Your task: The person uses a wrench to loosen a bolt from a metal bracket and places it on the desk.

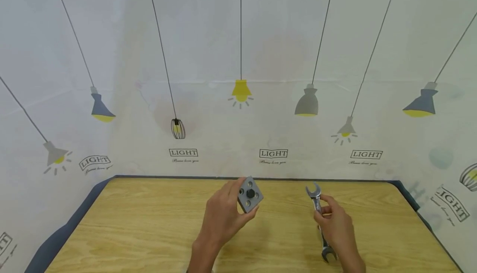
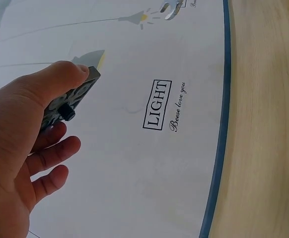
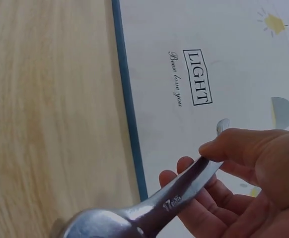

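Observation:
My left hand (image 1: 222, 211) pinches a grey square metal block (image 1: 246, 204) between thumb and fingers, above the table. Several holes show in the block's face, and a dark bolt (image 1: 251, 193) sticks out at its centre. In the left wrist view the block (image 2: 91, 79) is seen edge-on, with the bolt head (image 2: 66, 112) standing out from it. To the right, my right hand (image 1: 337, 225) holds a double open-ended wrench (image 1: 316, 204) by its shaft, apart from the block. The right wrist view shows "17" stamped on the wrench (image 3: 174, 198).
A wood-grain table (image 1: 149, 223) spreads beneath both hands, with a dark blue edge (image 1: 167, 177) along its back. Behind it stands a pale wall covering (image 1: 208, 57) printed with hanging lamps and the word LIGHT.

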Demonstrator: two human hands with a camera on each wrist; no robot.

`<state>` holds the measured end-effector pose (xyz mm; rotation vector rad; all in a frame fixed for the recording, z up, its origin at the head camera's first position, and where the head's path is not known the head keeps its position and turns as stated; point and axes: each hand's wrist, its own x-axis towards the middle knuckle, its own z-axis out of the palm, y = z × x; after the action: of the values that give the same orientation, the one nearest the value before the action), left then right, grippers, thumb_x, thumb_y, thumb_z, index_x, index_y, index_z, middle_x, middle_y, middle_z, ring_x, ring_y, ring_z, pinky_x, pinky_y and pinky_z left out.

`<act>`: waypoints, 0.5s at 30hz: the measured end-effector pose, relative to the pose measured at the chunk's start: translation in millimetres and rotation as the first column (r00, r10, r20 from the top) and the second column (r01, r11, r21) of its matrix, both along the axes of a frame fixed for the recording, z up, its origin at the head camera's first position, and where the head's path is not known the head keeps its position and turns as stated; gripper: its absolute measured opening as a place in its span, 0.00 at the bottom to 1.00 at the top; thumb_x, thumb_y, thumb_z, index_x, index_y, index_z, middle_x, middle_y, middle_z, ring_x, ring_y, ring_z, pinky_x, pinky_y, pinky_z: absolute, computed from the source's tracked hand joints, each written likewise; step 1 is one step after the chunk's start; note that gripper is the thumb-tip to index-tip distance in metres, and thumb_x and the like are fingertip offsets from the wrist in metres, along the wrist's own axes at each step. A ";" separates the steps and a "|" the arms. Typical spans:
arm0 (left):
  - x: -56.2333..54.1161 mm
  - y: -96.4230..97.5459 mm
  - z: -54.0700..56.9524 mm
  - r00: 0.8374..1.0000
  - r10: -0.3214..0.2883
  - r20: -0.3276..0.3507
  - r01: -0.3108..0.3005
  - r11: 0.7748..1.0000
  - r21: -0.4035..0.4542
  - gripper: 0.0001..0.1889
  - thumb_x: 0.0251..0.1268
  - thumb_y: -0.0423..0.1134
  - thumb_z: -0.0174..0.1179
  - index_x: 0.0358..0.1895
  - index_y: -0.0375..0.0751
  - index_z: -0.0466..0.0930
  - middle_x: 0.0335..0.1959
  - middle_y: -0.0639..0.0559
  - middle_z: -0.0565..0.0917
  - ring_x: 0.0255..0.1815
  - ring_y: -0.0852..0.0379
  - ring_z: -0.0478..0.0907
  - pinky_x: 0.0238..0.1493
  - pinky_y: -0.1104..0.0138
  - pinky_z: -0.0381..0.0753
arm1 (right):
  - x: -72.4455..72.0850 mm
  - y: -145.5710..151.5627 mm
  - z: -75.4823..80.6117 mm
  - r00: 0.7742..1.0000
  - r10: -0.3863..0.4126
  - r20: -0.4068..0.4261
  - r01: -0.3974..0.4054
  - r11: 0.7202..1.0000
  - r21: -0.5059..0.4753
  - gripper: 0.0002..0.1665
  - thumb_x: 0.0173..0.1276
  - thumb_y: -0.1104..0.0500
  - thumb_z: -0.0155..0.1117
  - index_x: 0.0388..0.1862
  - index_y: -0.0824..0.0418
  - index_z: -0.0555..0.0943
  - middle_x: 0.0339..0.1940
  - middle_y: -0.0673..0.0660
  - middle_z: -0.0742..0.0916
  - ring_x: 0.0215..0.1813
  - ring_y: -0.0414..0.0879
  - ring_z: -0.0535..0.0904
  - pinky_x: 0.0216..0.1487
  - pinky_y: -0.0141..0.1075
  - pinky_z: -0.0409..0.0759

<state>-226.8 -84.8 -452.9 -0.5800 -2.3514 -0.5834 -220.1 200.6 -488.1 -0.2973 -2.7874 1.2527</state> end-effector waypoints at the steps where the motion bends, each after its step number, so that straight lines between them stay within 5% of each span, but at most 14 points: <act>1: 0.1 -0.2 -0.1 1.000 -0.001 -0.003 0.000 1.000 -0.002 0.39 0.44 0.52 0.78 0.61 0.41 0.76 0.44 0.53 0.85 0.34 0.61 0.81 0.32 0.69 0.81 | -0.4 -0.1 -1.9 1.000 0.002 0.002 -0.002 1.000 0.000 0.32 0.66 0.63 0.63 0.69 0.63 0.69 0.43 0.64 0.87 0.36 0.50 0.87 0.26 0.37 0.76; 6: -0.1 -0.9 0.5 1.000 -0.002 -0.012 0.002 1.000 -0.013 0.40 0.43 0.53 0.78 0.62 0.41 0.76 0.45 0.53 0.84 0.34 0.62 0.80 0.32 0.69 0.80 | -1.9 0.4 -9.3 1.000 0.016 -0.005 -0.015 1.000 0.020 0.32 0.65 0.63 0.62 0.68 0.66 0.68 0.42 0.64 0.87 0.39 0.53 0.87 0.27 0.37 0.77; 15: 0.0 -2.1 -0.9 1.000 -0.001 0.004 0.001 1.000 -0.017 0.40 0.44 0.53 0.78 0.63 0.42 0.75 0.45 0.53 0.84 0.35 0.62 0.80 0.33 0.68 0.80 | -3.9 1.9 -23.2 1.000 0.000 0.022 0.001 0.999 -0.037 0.34 0.59 0.68 0.61 0.66 0.70 0.68 0.39 0.64 0.86 0.29 0.42 0.82 0.27 0.35 0.75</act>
<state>-226.7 -87.0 -453.8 -0.5885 -2.3623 -0.5664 -224.0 202.6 -511.3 -0.3159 -2.7850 1.3096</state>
